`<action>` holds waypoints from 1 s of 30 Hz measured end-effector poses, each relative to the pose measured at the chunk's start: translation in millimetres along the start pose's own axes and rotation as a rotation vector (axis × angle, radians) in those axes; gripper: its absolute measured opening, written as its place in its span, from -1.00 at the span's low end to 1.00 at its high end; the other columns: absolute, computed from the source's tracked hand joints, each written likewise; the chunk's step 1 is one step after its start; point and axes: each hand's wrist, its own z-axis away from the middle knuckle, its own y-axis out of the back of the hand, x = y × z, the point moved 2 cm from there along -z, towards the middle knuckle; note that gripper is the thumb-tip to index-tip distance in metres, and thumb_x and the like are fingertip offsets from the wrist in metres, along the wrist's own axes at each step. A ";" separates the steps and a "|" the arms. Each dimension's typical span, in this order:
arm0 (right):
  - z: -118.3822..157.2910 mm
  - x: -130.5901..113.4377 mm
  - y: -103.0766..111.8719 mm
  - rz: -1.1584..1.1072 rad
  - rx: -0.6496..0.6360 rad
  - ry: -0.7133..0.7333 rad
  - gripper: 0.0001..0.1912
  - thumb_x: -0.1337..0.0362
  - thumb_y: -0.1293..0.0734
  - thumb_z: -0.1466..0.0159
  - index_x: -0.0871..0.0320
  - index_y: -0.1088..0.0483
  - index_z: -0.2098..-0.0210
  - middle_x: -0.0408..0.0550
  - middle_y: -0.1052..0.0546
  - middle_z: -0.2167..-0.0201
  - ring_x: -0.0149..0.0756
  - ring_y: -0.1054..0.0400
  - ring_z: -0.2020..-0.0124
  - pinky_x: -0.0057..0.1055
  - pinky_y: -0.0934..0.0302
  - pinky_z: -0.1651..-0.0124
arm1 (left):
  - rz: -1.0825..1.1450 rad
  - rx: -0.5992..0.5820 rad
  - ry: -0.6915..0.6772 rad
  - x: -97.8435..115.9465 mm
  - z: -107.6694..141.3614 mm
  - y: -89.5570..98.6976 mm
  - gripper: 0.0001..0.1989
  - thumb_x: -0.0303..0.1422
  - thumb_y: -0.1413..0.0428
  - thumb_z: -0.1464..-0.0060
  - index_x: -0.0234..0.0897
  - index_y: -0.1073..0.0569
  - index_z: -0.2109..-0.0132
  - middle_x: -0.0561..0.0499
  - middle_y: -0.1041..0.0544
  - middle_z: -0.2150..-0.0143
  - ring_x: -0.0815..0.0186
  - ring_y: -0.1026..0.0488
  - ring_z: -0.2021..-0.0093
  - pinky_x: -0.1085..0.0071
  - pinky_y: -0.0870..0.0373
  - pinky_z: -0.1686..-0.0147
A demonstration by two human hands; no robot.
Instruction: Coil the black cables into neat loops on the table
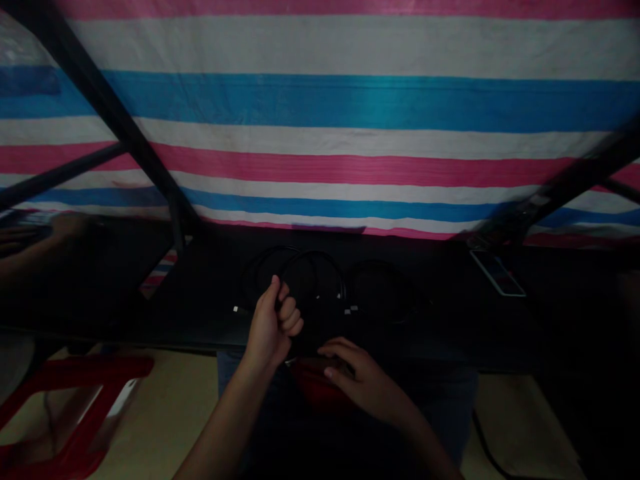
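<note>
My left hand is raised over the front part of the dark table, its fingers curled round a black cable that arches up and to the right. My right hand is at the table's front edge, above my lap, with thumb and fingers apart and nothing visible between them. Beyond the hands lie coiled black cables, hard to make out in the dim light. Small pale connectors show to the right of my left hand, and another connector lies left of it.
A phone lies at the right on the black table. Dark metal bars slant up at both sides before a striped sheet. Another person's arm is at the far left, above a red stool.
</note>
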 end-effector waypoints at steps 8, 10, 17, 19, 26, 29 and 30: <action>2.6 26.2 -26.2 0.016 0.208 -0.057 -0.66 0.26 -0.33 -0.35 0.02 -0.46 -0.11 0.05 -0.51 -0.09 -0.06 -0.36 -0.15 -0.06 -0.17 -0.24 | 0.102 -0.045 0.036 6.8 -6.1 6.2 -0.54 -0.09 -0.02 -0.33 -0.19 -0.11 0.46 0.28 0.23 0.64 0.49 0.31 0.70 0.50 0.31 0.70; 2.3 21.1 -29.4 0.041 0.123 -0.067 -0.71 0.22 -0.35 -0.35 0.01 -0.50 -0.05 0.03 -0.56 -0.02 -0.05 -0.41 -0.07 -0.09 -0.21 -0.17 | 0.099 -0.039 0.024 5.1 -8.6 8.1 -0.55 -0.09 -0.04 -0.32 -0.19 -0.12 0.46 0.29 0.22 0.64 0.50 0.29 0.71 0.51 0.30 0.70; -0.8 18.4 -29.5 0.006 0.026 -0.130 -0.58 0.05 -0.14 -0.47 0.11 -0.41 0.39 -0.14 -0.39 0.53 -0.30 -0.29 0.45 -0.34 -0.14 0.29 | 0.081 0.024 -0.053 -3.1 -15.6 9.2 -0.54 -0.10 0.01 -0.36 -0.21 -0.12 0.46 0.28 0.20 0.65 0.51 0.30 0.70 0.51 0.32 0.68; -0.7 22.7 -36.0 -0.076 0.062 -0.139 -0.54 -0.08 -0.15 -0.45 0.11 -0.41 0.34 -0.15 -0.35 0.48 -0.31 -0.23 0.42 -0.36 -0.10 0.31 | 0.107 0.007 -0.021 -5.3 -15.2 4.1 -0.54 -0.10 0.03 -0.36 -0.20 -0.11 0.47 0.28 0.21 0.64 0.50 0.32 0.70 0.49 0.33 0.68; -1.0 22.6 -106.5 -0.610 0.034 -0.207 -0.26 -0.39 -0.18 -0.27 0.04 -0.26 -0.16 -0.20 -0.27 0.39 -0.39 -0.12 0.46 -0.42 -0.06 0.40 | 0.142 -0.137 0.003 -25.7 -8.6 -31.8 -0.52 -0.06 0.00 -0.33 -0.18 -0.09 0.47 0.27 0.22 0.64 0.47 0.38 0.65 0.49 0.29 0.69; -4.4 16.9 -108.7 -0.550 0.022 -0.192 -0.37 -0.30 -0.20 -0.34 0.05 -0.27 -0.13 -0.20 -0.30 0.41 -0.40 -0.14 0.46 -0.42 -0.08 0.40 | 0.117 -0.184 -0.018 -23.6 -9.9 -37.0 -0.51 -0.05 0.00 -0.34 -0.19 -0.09 0.48 0.27 0.22 0.65 0.47 0.39 0.65 0.50 0.28 0.69; -5.6 15.0 -103.7 -0.517 -0.002 -0.181 -0.43 -0.26 -0.22 -0.35 0.07 -0.31 -0.06 -0.21 -0.31 0.42 -0.40 -0.15 0.46 -0.42 -0.08 0.40 | 0.107 -0.191 -0.021 -20.3 -11.1 -36.4 -0.51 -0.05 0.01 -0.34 -0.19 -0.09 0.48 0.27 0.22 0.65 0.47 0.39 0.65 0.50 0.28 0.69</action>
